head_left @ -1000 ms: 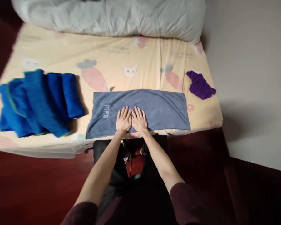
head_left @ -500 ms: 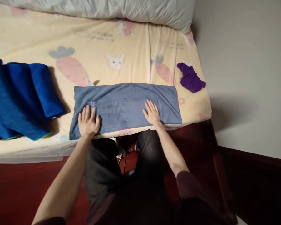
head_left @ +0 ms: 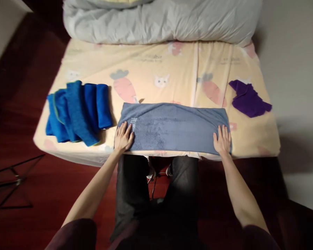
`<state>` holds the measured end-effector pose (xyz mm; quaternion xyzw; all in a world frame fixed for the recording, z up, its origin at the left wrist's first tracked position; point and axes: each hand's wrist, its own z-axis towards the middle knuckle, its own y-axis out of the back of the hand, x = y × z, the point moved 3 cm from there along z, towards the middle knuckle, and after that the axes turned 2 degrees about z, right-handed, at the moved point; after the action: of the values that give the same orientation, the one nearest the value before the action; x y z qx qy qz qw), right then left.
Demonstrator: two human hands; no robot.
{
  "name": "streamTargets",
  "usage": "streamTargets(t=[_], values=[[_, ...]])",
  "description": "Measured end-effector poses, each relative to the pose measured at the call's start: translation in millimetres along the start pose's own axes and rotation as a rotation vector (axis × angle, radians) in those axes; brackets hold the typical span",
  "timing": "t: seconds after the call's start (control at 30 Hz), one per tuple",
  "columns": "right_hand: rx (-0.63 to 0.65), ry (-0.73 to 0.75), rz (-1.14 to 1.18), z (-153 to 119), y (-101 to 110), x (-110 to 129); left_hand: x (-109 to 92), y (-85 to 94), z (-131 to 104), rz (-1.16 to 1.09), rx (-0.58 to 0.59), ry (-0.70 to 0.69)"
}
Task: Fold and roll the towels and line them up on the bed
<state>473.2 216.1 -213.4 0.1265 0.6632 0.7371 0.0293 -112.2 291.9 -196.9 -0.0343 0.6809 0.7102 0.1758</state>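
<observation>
A grey-blue towel (head_left: 172,128) lies as a long flat strip along the near edge of the bed, with small pale lettering near its left end. My left hand (head_left: 123,138) rests flat on that left end, fingers spread, just below the lettering. On the towel's right end lies my right hand (head_left: 222,140), palm down with the fingers stretched out. Neither hand grips the cloth. A low fold curves across the towel's upper part.
Rolled blue towels (head_left: 80,111) sit on the bed to the left. A crumpled purple cloth (head_left: 250,99) lies at the right. Behind is a grey quilt (head_left: 167,24) on the carrot-patterned sheet (head_left: 182,83). A black stand (head_left: 15,180) is on the floor at left.
My right hand has slid right along the towel to its right end. My left hand stays at the left end. The camera view has shifted left, showing more floor and the whole blue pile.
</observation>
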Motion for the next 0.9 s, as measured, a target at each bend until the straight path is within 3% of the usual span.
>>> streamTargets(t=[0.1, 0.17, 0.23, 0.33, 0.4, 0.47, 0.57, 0.67, 0.8, 0.9], values=[[-0.021, 0.057, -0.004, -1, -2, 1, 8, 17.8, 39, 0.015, -0.042, -0.004], [-0.038, 0.086, -0.010, -2, -3, 0, 17, 30.2, 81, 0.015, -0.111, 0.038], [-0.061, 0.094, -0.014, -2, -3, -1, 27, 36.7, 127, -0.004, -0.107, 0.060], [-0.088, 0.094, -0.014, -1, -5, -2, 41, 32.7, 186, -0.047, 0.110, -0.029], [-0.097, 0.091, -0.006, 0, -5, -2, 50, 27.7, 210, -0.064, 0.246, -0.102], [-0.102, 0.087, 0.008, 0, -5, -1, 58, 25.6, 225, -0.061, 0.290, -0.116], [-0.110, 0.085, 0.028, 0, -2, 2, 65, 28.3, 235, -0.008, 0.194, -0.026], [-0.112, 0.087, 0.033, -1, -1, 4, 55, 30.2, 228, 0.069, 0.060, 0.081], [-0.105, 0.089, 0.002, 1, -2, 3, 14, 20.5, 182, 0.078, -0.155, 0.083], [-0.072, 0.079, -0.037, 3, -5, 3, -14, -1.4, 132, 0.025, -0.071, -0.108]])
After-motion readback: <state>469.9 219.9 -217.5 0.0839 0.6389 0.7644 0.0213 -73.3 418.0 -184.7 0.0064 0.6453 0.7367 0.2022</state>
